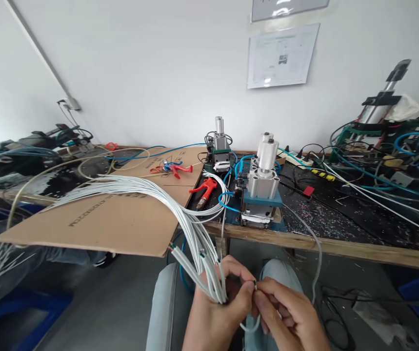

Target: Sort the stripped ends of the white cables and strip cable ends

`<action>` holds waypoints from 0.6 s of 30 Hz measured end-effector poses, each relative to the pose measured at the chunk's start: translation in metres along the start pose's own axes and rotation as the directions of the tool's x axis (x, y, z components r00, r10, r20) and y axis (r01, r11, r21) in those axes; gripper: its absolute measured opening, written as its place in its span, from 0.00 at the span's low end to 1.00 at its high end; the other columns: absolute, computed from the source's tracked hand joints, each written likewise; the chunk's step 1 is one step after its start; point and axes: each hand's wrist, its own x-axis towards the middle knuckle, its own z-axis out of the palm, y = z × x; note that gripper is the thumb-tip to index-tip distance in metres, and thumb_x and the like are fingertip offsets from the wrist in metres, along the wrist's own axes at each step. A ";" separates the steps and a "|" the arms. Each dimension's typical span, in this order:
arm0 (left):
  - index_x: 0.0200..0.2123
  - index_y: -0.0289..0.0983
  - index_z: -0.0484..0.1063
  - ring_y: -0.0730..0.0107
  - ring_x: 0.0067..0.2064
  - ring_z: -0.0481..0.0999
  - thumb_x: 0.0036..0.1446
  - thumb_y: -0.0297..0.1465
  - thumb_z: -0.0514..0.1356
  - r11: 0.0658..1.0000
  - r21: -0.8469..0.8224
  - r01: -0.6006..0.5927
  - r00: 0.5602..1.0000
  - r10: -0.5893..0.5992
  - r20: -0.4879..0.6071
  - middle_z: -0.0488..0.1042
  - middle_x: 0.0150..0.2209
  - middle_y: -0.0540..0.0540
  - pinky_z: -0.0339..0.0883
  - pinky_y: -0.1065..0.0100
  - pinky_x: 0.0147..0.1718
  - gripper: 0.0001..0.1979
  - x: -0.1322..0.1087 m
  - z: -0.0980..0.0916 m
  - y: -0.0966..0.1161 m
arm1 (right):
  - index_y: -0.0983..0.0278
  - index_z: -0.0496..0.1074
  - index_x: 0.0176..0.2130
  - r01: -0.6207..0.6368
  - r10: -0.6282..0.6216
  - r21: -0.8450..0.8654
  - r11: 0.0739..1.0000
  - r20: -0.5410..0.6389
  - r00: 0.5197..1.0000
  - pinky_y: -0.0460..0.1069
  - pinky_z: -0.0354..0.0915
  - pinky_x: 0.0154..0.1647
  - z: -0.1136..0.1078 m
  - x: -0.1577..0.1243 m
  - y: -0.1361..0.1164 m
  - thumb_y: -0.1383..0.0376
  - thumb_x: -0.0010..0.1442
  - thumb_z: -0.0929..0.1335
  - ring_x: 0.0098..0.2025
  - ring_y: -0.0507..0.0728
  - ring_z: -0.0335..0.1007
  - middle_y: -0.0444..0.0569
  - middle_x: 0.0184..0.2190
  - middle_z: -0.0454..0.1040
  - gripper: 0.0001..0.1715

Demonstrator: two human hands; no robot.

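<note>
Now the left hand [214,304] holds tight a bundle of white cables [194,229], and the right hand [286,312] pinches one cable end [255,286] beside it, below the surface [322,243].

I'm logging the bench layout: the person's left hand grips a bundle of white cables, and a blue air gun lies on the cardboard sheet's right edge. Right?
Not quite: the air gun is red, not blue, as the head view shows. The left hand does grip the bundle of white cables, and the gun lies at the cardboard sheet's right edge.
</note>
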 end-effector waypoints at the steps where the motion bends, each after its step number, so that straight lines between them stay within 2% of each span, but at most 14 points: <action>1: 0.29 0.35 0.74 0.76 0.25 0.75 0.57 0.27 0.65 1.000 0.019 0.002 1.000 -0.002 0.003 0.70 0.30 0.52 0.66 0.77 0.24 0.04 0.000 0.000 0.004 | 0.61 0.71 0.29 0.002 -0.002 0.000 1.000 0.010 1.000 0.42 0.53 0.20 0.000 0.000 -0.001 0.58 0.71 0.66 0.22 0.48 0.57 0.40 0.21 0.62 0.19; 6: 0.26 0.36 0.69 0.77 0.19 0.68 0.49 0.27 0.63 0.997 0.075 -0.010 0.998 0.006 0.062 0.67 0.22 0.54 0.60 0.77 0.18 0.04 0.003 0.003 0.019 | 0.61 0.71 0.29 0.031 -0.029 -0.026 0.999 0.067 0.997 0.43 0.52 0.22 -0.002 0.000 -0.004 0.58 0.72 0.65 0.24 0.49 0.57 0.41 0.23 0.64 0.19; 9: 0.25 0.36 0.69 0.80 0.18 0.63 0.47 0.27 0.61 0.985 0.166 -0.045 0.997 0.035 0.065 0.66 0.23 0.54 0.53 0.77 0.17 0.02 0.005 0.000 0.020 | 0.62 0.70 0.29 -0.025 0.031 -0.053 0.998 0.108 0.994 0.44 0.54 0.25 -0.005 -0.001 -0.004 0.56 0.72 0.65 0.25 0.50 0.59 0.41 0.23 0.63 0.21; 12: 0.26 0.36 0.70 0.80 0.20 0.60 0.45 0.27 0.59 0.931 0.365 -0.024 0.997 -0.007 0.082 0.67 0.23 0.53 0.51 0.77 0.18 0.02 0.006 -0.007 0.019 | 0.62 0.69 0.28 -0.064 0.076 -0.090 0.994 0.139 0.987 0.45 0.55 0.30 -0.008 -0.002 -0.006 0.54 0.72 0.64 0.27 0.50 0.59 0.41 0.24 0.62 0.23; 14: 0.27 0.36 0.71 0.80 0.21 0.59 0.46 0.25 0.58 0.876 0.482 -0.032 0.989 -0.043 0.144 0.67 0.24 0.53 0.50 0.76 0.19 0.03 0.007 -0.011 0.020 | 0.62 0.67 0.28 -0.063 0.084 -0.119 0.991 0.176 0.981 0.45 0.53 0.29 -0.011 -0.002 -0.007 0.54 0.73 0.63 0.26 0.49 0.57 0.41 0.24 0.60 0.23; 18: 0.28 0.37 0.70 0.80 0.22 0.59 0.47 0.22 0.57 0.794 0.596 -0.116 0.973 -0.031 0.229 0.68 0.24 0.55 0.52 0.76 0.21 0.05 0.010 -0.015 0.023 | 0.63 0.65 0.27 -0.071 0.105 -0.152 0.986 0.233 0.967 0.47 0.49 0.25 -0.017 0.000 -0.009 0.53 0.73 0.63 0.24 0.49 0.53 0.41 0.23 0.57 0.25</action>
